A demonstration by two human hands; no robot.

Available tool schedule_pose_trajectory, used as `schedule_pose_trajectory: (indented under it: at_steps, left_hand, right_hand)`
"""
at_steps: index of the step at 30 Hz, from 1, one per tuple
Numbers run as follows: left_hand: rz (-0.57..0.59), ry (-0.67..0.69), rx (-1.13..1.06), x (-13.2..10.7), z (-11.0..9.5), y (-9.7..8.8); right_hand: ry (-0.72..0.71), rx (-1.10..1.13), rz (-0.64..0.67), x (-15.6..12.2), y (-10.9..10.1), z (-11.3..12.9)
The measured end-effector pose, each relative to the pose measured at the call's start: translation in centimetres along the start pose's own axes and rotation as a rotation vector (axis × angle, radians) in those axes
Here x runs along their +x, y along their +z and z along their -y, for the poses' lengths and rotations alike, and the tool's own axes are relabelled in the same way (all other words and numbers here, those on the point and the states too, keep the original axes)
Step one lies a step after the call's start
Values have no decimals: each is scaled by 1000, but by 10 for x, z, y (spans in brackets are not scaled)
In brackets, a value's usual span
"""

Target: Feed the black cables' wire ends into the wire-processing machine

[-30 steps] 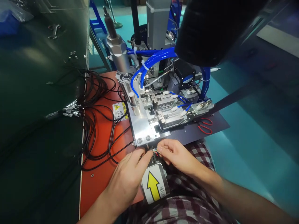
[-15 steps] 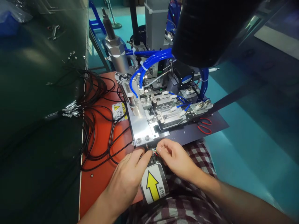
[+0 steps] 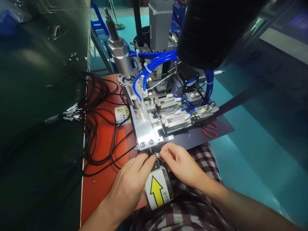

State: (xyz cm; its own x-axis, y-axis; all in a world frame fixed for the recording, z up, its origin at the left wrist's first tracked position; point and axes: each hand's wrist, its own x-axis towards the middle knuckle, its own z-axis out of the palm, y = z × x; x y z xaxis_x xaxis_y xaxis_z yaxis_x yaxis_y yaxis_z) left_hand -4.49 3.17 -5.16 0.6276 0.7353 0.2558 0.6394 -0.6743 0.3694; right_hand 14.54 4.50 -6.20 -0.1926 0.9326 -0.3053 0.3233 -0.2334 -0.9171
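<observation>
Both hands meet at the front edge of the machine's silver plate [image 3: 145, 131]. Between the fingertips shows a small bunch of thin coloured wires [image 3: 158, 156], red and pale. My left hand [image 3: 134, 175] is closed, thumb and forefinger pinching at the left side of the wires. From the right, my right hand [image 3: 176, 160] pinches their other side, its fingers closed. What lies under the fingertips is hidden. Just below the hands sits a white label with a yellow arrow [image 3: 157, 189].
Coiled black cables [image 3: 96, 128] with bundled metal ends [image 3: 72, 113] lie across the orange board and dark table. Red-handled cutters [image 3: 209, 130] rest right of the clamps. Blue air hoses [image 3: 161, 57] and a large black cylinder [image 3: 207, 35] hang over the machine. A wrench [image 3: 55, 32] lies at far left.
Both hands keep nearly the same pinch at the wires. The whole view has shifted very slightly; nothing has been let go.
</observation>
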Motion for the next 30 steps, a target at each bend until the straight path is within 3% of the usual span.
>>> schedule_pose_trajectory:
  at_steps: [8,24,30]
  left_hand:
    - [-1,-7,-8,2,0,2]
    - [-7,4,10,3,0,1]
    - [-8,1,8,3,0,1]
  right_hand:
    - [-11,6,9,0,1,0]
    - [-168,-101,-62,-3,1,-4]
    - [-97,-9,-36,-4,2,0]
